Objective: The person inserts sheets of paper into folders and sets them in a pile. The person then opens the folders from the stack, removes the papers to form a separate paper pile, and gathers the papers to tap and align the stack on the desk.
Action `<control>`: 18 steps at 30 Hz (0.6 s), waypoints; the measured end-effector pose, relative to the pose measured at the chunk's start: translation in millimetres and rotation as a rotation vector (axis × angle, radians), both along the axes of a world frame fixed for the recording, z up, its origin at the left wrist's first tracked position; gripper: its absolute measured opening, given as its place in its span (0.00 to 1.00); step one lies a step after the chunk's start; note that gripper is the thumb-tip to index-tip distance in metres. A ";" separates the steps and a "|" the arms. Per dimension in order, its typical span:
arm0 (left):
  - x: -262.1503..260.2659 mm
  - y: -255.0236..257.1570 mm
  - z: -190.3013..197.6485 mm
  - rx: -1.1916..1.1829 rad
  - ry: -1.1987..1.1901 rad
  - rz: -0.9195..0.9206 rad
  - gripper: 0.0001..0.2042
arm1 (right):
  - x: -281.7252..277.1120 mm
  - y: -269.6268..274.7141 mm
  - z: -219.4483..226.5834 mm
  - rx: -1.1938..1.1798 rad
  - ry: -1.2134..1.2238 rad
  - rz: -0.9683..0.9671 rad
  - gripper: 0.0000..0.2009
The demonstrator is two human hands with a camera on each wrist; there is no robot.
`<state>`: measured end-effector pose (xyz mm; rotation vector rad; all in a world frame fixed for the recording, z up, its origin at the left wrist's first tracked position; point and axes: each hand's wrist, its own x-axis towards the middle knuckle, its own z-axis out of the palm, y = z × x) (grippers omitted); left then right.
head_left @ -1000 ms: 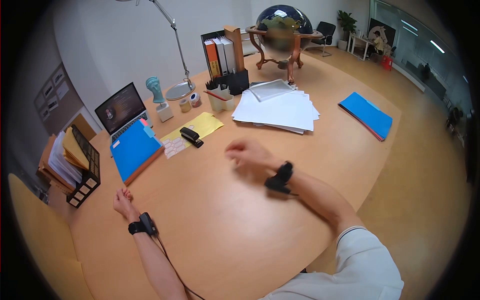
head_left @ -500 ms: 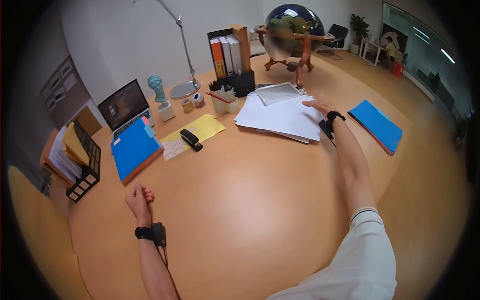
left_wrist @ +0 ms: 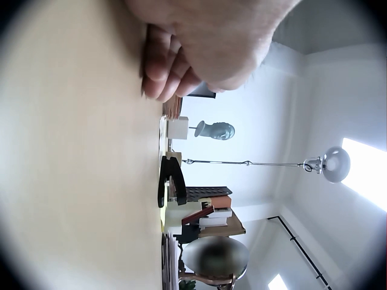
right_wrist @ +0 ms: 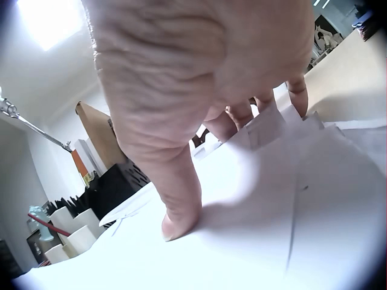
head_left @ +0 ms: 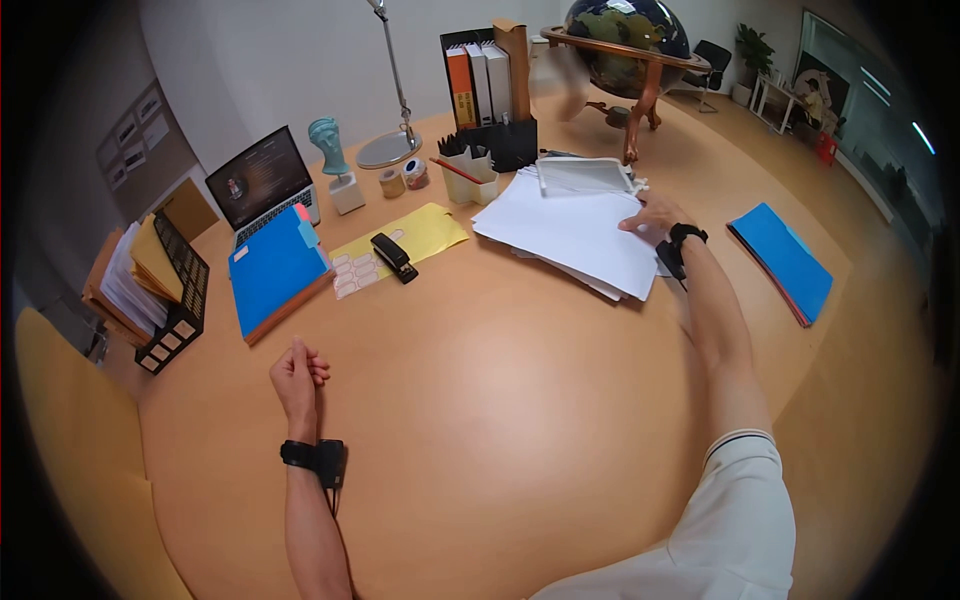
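Observation:
At the right side of a stack of white papers [head_left: 560, 232] is my right hand [head_left: 662, 214]. The right wrist view shows the thumb of this hand [right_wrist: 205, 78] pressed on the top sheet [right_wrist: 248, 241], while the other fingers bend down at the stack's edge, gripping it. A clear tray [head_left: 585, 178] lies on the back of the stack. My left hand [head_left: 298, 378] rests on the table in front of the blue folder [head_left: 275, 272], its fingers loosely curled around nothing; the left wrist view shows this hand [left_wrist: 205, 36] close to the tabletop.
A black stapler [head_left: 395, 258] lies on a yellow sheet [head_left: 432, 232], left of the papers. Behind stand a pen holder [head_left: 470, 178], binders [head_left: 478, 85] and a globe [head_left: 625, 45]. Another blue folder [head_left: 782, 262] lies at right, a file rack [head_left: 172, 335] at far left.
My right hand has moved from mid-table to the papers' right side and now grips there. The stack has turned slightly, its right front corner nearer me. My left hand has shifted slightly forward.

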<state>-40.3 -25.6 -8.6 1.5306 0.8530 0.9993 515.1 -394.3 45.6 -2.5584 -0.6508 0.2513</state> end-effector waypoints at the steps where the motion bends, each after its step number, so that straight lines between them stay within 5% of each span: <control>1: 0.8 2.2 -3.7 0.008 0.011 -0.010 0.22 | -9.1 1.0 6.2 -0.002 -0.002 -0.010 0.44; 6: 18.5 -16.3 2.6 -0.052 0.078 -0.111 0.23 | -21.0 4.0 7.8 -0.107 0.013 0.006 0.42; 12: 88.4 -88.2 34.1 -0.545 0.008 -0.669 0.36 | -13.7 10.9 12.3 -0.170 0.000 -0.001 0.40; 18: 139.8 -139.1 25.8 -0.726 -0.086 -0.936 0.40 | -31.3 19.2 33.5 -0.244 0.086 -0.055 0.40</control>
